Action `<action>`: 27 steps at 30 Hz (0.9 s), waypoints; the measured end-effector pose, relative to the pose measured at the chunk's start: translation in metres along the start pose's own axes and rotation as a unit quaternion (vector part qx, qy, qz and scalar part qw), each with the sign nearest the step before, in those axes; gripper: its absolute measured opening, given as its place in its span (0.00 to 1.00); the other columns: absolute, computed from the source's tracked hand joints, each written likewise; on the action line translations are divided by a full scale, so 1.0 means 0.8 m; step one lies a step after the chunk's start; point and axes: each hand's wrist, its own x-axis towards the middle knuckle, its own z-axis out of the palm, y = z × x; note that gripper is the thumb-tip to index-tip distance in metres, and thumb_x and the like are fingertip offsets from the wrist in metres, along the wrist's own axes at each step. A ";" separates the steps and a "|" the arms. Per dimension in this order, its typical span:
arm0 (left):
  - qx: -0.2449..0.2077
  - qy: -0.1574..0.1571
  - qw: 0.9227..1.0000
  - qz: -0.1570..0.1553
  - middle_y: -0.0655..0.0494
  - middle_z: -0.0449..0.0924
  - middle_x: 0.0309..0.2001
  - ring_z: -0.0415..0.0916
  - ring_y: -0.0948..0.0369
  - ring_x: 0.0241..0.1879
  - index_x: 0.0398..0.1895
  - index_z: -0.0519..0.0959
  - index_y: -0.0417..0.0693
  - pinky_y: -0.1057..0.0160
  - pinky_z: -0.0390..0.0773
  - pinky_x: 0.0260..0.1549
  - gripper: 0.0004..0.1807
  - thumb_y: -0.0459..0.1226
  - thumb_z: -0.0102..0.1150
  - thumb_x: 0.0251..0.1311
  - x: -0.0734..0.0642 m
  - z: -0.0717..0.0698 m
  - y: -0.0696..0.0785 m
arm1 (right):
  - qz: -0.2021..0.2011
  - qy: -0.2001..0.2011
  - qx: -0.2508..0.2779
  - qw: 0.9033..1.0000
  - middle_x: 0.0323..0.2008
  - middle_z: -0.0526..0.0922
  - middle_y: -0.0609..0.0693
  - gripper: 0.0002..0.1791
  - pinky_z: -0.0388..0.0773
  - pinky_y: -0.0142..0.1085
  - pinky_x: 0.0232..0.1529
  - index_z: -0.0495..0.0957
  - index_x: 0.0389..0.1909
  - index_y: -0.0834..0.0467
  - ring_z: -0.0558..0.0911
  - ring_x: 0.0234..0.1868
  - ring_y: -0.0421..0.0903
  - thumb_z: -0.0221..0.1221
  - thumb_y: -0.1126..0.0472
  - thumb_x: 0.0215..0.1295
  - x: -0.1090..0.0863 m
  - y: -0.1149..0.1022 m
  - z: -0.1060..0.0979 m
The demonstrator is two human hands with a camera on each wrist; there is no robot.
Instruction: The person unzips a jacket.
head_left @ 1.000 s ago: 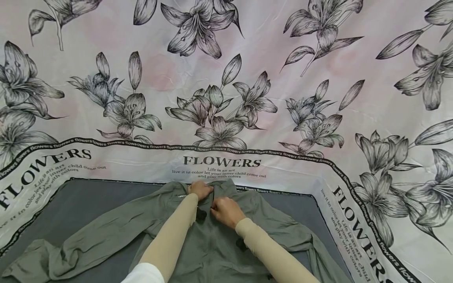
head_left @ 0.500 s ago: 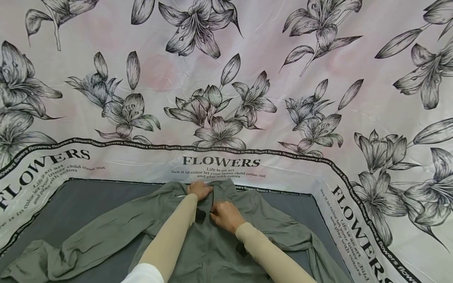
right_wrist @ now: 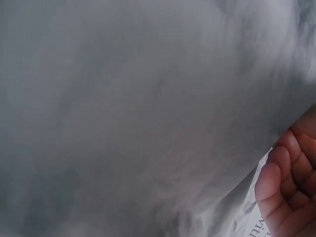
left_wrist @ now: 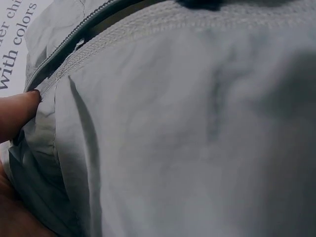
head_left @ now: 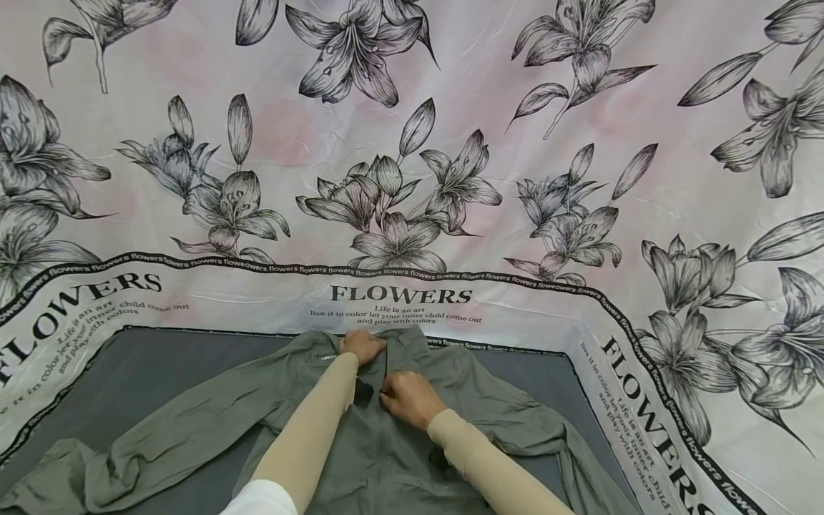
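Flower-printed cloth (head_left: 367, 150) behind; grey-green jacket (head_left: 380, 458) laid on grey surface (head_left: 187, 357).
Collar (head_left: 405, 343) edge pinched by left hand (head_left: 363, 347); zip (left_wrist: 66, 43) apparently pinched by right hand (head_left: 410, 398), shifted slightly lower, so opening likely underway.

grey surface (head_left: 161, 357), edged by a pale border (head_left: 251, 304) with black lettering (head_left: 400, 295); a grey-green jacket (head_left: 350, 458) lies spread on it.
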 end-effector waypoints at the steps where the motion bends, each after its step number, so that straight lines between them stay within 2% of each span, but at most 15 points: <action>1: -0.002 0.000 1.000 -0.002 0.42 0.83 0.54 0.67 0.39 0.65 0.40 0.88 0.41 0.36 0.58 0.69 0.20 0.47 0.54 0.69 0.000 0.000 0.000 | 0.000 0.000 0.000 1.000 0.24 0.84 0.45 0.04 0.73 0.27 0.26 0.85 0.30 0.54 0.77 0.23 0.35 0.67 0.60 0.65 -0.001 0.000 0.000; 6: -0.006 0.001 1.000 -0.004 0.43 0.84 0.52 0.67 0.40 0.64 0.35 0.88 0.41 0.36 0.58 0.69 0.20 0.47 0.54 0.69 -0.002 0.000 0.001 | -0.002 0.002 -0.003 1.000 0.23 0.82 0.45 0.05 0.72 0.27 0.25 0.85 0.29 0.54 0.75 0.22 0.35 0.67 0.60 0.65 -0.002 -0.001 -0.002; 15: 0.007 -0.001 1.000 0.004 0.43 0.84 0.52 0.68 0.39 0.64 0.33 0.87 0.42 0.37 0.59 0.69 0.21 0.48 0.53 0.69 -0.007 -0.002 0.003 | -0.001 0.007 0.003 1.000 0.24 0.82 0.45 0.05 0.73 0.27 0.26 0.84 0.29 0.53 0.76 0.23 0.35 0.67 0.60 0.65 -0.008 -0.001 0.002; 21: 0.004 0.000 1.000 0.003 0.44 0.84 0.41 0.69 0.40 0.61 0.16 0.76 0.48 0.38 0.60 0.67 0.22 0.47 0.54 0.68 -0.004 0.002 0.001 | 0.001 0.007 0.004 1.000 0.24 0.81 0.44 0.05 0.73 0.27 0.27 0.83 0.30 0.53 0.76 0.23 0.35 0.67 0.60 0.65 -0.012 -0.001 0.004; 24: 0.004 -0.001 1.000 0.008 0.43 0.82 0.36 0.69 0.40 0.61 0.13 0.70 0.50 0.38 0.59 0.67 0.24 0.47 0.54 0.69 -0.004 0.001 0.000 | 0.004 0.008 0.007 1.000 0.23 0.80 0.44 0.05 0.72 0.26 0.26 0.83 0.29 0.52 0.74 0.23 0.34 0.66 0.60 0.65 -0.013 -0.002 0.003; 27: -0.001 0.002 1.000 0.008 0.44 0.82 0.35 0.69 0.39 0.61 0.13 0.71 0.50 0.37 0.59 0.67 0.24 0.47 0.54 0.69 -0.005 -0.001 0.000 | 0.006 0.009 0.012 1.000 0.23 0.80 0.44 0.05 0.72 0.26 0.26 0.83 0.29 0.53 0.74 0.23 0.34 0.66 0.60 0.66 -0.014 -0.003 0.004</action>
